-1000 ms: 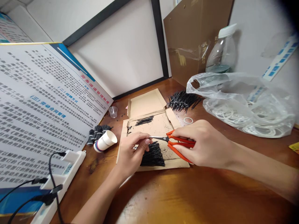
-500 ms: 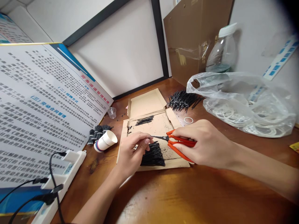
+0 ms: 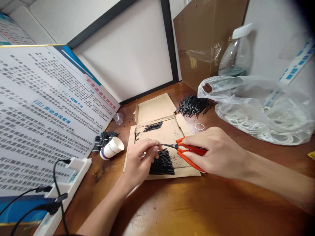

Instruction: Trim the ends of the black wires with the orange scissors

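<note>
your right hand (image 3: 219, 154) grasps the slim dark-bladed scissors with orange-red handles (image 3: 187, 159), their tips reaching the drawn-together thumb and forefinger of your left hand (image 3: 139, 159); what, if anything, those fingers grip is too small to tell. since a second ago almost nothing has moved, so the close work there seems to be still under way. beneath your left hand, a neat stack of short black wire-like strands (image 3: 163, 164) lies on the opened tan cardboard (image 3: 155, 107) atop the brown wooden worktop (image 3: 187, 203).
</note>
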`<action>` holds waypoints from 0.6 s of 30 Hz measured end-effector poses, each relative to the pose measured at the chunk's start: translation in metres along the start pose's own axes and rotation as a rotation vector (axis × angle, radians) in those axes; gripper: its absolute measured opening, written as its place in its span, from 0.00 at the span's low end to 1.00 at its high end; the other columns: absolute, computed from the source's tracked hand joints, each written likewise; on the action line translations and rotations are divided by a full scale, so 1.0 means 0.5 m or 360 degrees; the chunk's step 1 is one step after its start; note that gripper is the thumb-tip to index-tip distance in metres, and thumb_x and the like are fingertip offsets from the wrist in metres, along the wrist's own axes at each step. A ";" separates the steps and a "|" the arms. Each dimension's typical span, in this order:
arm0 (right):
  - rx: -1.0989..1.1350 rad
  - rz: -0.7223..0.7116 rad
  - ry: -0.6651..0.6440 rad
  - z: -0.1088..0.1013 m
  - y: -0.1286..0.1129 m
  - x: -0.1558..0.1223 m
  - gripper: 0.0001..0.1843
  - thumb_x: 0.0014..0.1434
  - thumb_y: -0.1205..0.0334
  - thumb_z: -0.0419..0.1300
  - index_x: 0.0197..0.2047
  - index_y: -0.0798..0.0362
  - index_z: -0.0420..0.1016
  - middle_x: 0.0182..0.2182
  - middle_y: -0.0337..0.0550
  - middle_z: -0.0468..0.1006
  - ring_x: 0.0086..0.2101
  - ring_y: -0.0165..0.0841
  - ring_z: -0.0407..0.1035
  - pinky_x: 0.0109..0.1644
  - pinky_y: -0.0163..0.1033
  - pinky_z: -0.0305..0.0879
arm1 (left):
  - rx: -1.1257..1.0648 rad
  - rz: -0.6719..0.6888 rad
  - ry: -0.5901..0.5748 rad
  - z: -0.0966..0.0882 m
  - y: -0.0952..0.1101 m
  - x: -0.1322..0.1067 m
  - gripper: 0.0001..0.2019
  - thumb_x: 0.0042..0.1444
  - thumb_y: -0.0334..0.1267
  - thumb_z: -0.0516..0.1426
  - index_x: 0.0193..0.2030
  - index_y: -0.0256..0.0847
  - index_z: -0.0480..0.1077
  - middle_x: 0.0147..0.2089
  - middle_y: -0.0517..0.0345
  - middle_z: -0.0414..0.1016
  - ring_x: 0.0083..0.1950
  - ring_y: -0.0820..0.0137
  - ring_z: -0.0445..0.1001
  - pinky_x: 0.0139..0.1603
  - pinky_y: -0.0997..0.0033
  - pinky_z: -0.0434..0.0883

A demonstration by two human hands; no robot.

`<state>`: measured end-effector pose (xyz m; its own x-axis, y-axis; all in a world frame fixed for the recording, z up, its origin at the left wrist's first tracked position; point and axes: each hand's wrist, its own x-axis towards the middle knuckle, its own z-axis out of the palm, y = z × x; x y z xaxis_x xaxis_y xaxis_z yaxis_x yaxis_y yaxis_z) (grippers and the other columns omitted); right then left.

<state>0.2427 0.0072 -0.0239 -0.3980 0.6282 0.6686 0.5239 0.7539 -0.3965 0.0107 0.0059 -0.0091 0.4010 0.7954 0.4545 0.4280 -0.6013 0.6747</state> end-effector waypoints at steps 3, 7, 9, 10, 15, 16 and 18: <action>0.0027 0.0025 0.0019 0.000 -0.001 0.001 0.14 0.59 0.63 0.56 0.24 0.58 0.76 0.14 0.35 0.65 0.17 0.24 0.51 0.23 0.36 0.49 | 0.0002 0.0003 -0.0008 0.000 0.001 0.001 0.08 0.66 0.32 0.55 0.39 0.38 0.75 0.28 0.58 0.73 0.26 0.76 0.70 0.25 0.76 0.71; 0.0026 0.0068 -0.0009 -0.001 -0.001 0.001 0.14 0.57 0.62 0.56 0.25 0.58 0.77 0.13 0.35 0.63 0.17 0.25 0.49 0.23 0.37 0.47 | -0.0035 0.0025 -0.0004 0.000 0.001 0.003 0.08 0.66 0.31 0.54 0.40 0.38 0.75 0.30 0.57 0.75 0.26 0.77 0.70 0.24 0.77 0.70; 0.0035 0.0075 -0.0038 0.000 0.000 0.000 0.14 0.58 0.62 0.56 0.25 0.58 0.77 0.14 0.36 0.65 0.16 0.25 0.52 0.23 0.38 0.48 | -0.0049 0.0036 -0.0018 0.000 0.001 0.003 0.07 0.66 0.30 0.54 0.40 0.38 0.75 0.30 0.57 0.75 0.26 0.77 0.70 0.24 0.78 0.70; 0.0040 0.0074 -0.0047 0.001 0.000 -0.001 0.14 0.58 0.62 0.56 0.26 0.58 0.78 0.14 0.36 0.66 0.17 0.25 0.53 0.23 0.37 0.48 | -0.0044 0.0035 -0.0026 0.000 0.001 0.003 0.07 0.66 0.30 0.54 0.41 0.38 0.75 0.30 0.58 0.75 0.26 0.77 0.70 0.24 0.78 0.70; -0.0012 0.0054 -0.0006 0.010 0.004 -0.005 0.13 0.59 0.64 0.56 0.27 0.58 0.78 0.14 0.37 0.68 0.17 0.25 0.55 0.24 0.37 0.49 | 0.0012 0.0000 -0.0034 -0.001 0.000 0.008 0.08 0.66 0.31 0.54 0.39 0.38 0.75 0.32 0.57 0.76 0.26 0.77 0.71 0.24 0.78 0.70; -0.0031 0.0049 0.0029 0.010 0.006 -0.005 0.13 0.59 0.64 0.56 0.27 0.58 0.78 0.14 0.37 0.67 0.17 0.25 0.54 0.24 0.37 0.48 | 0.0028 -0.0009 -0.0040 -0.003 -0.003 0.010 0.08 0.66 0.31 0.53 0.39 0.37 0.75 0.33 0.56 0.77 0.26 0.77 0.71 0.24 0.78 0.70; -0.0059 0.0053 0.0110 0.008 0.011 -0.003 0.13 0.58 0.64 0.56 0.26 0.58 0.78 0.14 0.35 0.65 0.16 0.25 0.51 0.23 0.36 0.48 | 0.0125 -0.0031 -0.0054 -0.010 -0.017 0.016 0.08 0.65 0.32 0.54 0.38 0.37 0.75 0.33 0.55 0.78 0.25 0.77 0.71 0.25 0.77 0.70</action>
<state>0.2429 0.0111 -0.0296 -0.3278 0.6369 0.6978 0.5637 0.7246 -0.3965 0.0061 0.0180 -0.0083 0.4186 0.8047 0.4210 0.4977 -0.5910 0.6348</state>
